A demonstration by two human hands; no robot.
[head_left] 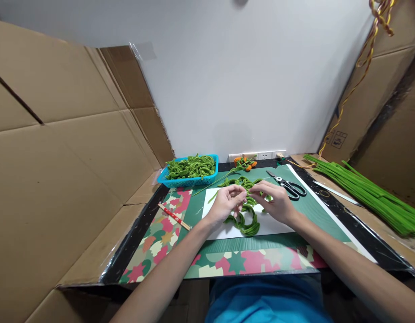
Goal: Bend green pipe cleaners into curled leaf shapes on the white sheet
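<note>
Head view, left hand: thumb and forefinger nearly meeting; can't tell if they grip anything.
Right hand: fingers bent, tips close together; hold unclear too.
Curled green pieces: on the white sheet, below and around the hands.
Touch: light fingertip pressure should suit the fuzzy pile; wrists best kept off the loose curls.
Scissors: beyond the right hand; reaching far right risks a nudge.
Room: green mat shows near of the sheet.
Edge: blue basket rim, far left.
</note>
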